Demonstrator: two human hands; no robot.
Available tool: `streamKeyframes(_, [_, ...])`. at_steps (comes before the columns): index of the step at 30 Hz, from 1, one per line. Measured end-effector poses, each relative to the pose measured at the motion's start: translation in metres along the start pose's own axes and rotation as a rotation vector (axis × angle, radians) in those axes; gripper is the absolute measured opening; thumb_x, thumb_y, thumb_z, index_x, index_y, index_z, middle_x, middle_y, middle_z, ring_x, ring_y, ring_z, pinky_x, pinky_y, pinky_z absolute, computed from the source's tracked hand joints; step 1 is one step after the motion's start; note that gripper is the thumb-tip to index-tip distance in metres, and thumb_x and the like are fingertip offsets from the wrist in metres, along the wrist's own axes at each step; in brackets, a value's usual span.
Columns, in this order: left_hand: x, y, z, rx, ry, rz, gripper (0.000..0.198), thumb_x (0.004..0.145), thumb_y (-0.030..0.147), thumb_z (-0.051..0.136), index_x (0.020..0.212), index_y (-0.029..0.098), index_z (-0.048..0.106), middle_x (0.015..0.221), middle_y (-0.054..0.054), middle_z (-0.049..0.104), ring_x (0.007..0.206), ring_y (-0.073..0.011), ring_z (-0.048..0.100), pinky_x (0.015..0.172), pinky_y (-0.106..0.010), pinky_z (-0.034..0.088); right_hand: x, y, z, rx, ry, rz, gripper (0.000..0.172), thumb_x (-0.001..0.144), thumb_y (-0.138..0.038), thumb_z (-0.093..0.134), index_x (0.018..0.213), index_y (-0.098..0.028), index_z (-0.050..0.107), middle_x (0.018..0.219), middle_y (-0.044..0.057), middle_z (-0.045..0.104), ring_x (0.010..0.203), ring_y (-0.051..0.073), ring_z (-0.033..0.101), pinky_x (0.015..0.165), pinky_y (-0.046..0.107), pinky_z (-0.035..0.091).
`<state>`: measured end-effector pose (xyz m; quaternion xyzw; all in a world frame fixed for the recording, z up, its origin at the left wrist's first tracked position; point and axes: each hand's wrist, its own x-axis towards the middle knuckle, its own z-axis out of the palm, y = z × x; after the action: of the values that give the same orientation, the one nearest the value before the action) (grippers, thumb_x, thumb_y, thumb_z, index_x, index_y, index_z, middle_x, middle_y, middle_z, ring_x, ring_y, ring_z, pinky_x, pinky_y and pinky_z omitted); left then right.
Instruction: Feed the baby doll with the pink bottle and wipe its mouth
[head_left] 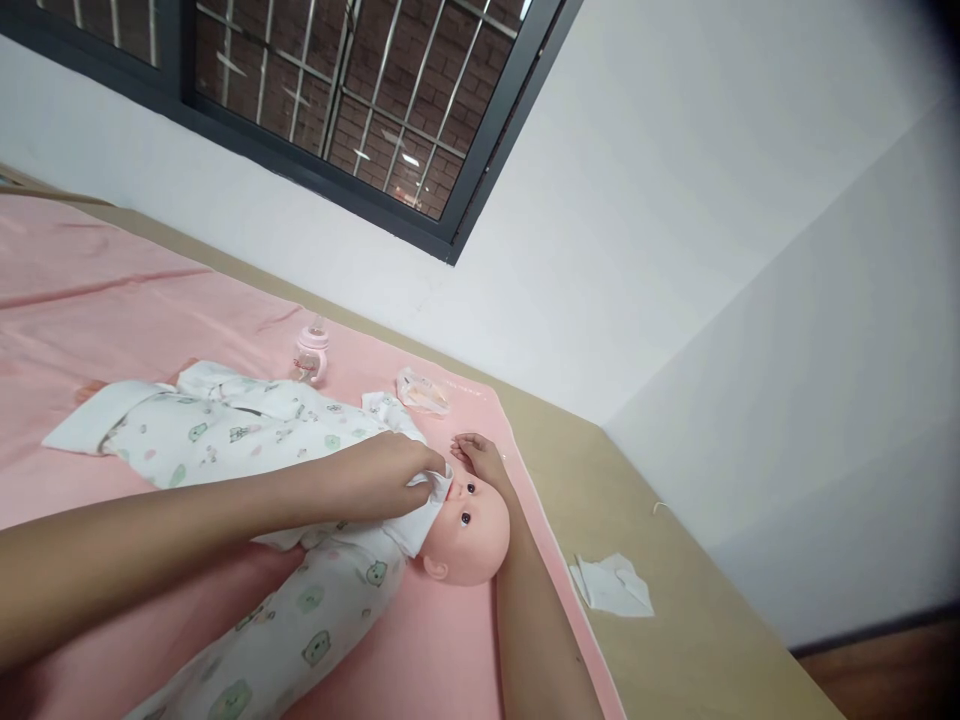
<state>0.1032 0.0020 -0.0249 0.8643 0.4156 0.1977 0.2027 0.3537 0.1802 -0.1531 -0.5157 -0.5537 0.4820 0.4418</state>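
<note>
Doll (277,430) crosswise, head (474,535) to right

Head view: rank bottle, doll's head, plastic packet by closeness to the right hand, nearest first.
From the right hand:
1. Doll's head, close beside it.
2. Plastic packet, to its left, farther back on the mat.
3. Bottle, farthest left.

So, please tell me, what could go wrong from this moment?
First, the left hand pinches white cloth close beside the doll's head; a careless tug might jerk the head. Second, the bottle stands upright on the pink sheet, near the doll's clothed body, so a sudden shift of that body might knock it over.
</note>
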Motion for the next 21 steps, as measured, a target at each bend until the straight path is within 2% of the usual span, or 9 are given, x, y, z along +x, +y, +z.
streamKeyframes(6, [0.004,-0.005,0.007,0.09,0.047,0.021,0.012,0.075,0.02,0.049,0.08,0.022,0.059,0.072,0.001,0.065,0.069,-0.0189,0.059,0.058,-0.025,0.036,-0.002,-0.002,0.001,-0.016,0.004,0.005,0.013,0.066,-0.025,0.068,0.075,-0.017,0.066,0.072,0.002,0.068,0.072,0.014,0.064,0.08,0.028,0.053])
streamKeyframes(13, [0.007,-0.009,0.015,0.2,0.121,0.057,0.018,0.078,0.019,0.049,0.089,0.021,0.064,0.084,-0.002,0.07,0.082,-0.0254,0.063,0.071,-0.033,0.041,-0.003,-0.004,0.0,-0.042,0.006,0.018,0.013,0.067,-0.026,0.067,0.076,-0.017,0.066,0.073,0.004,0.069,0.075,0.016,0.065,0.079,0.029,0.053])
streamKeyframes(21, [0.009,-0.013,0.018,0.263,0.176,0.08,0.019,0.08,0.018,0.051,0.093,0.021,0.065,0.086,-0.005,0.07,0.084,-0.0247,0.063,0.076,-0.032,0.043,-0.003,-0.003,0.002,-0.029,0.015,0.012,0.012,0.066,-0.025,0.067,0.075,-0.017,0.065,0.072,0.003,0.068,0.073,0.015,0.065,0.08,0.03,0.052])
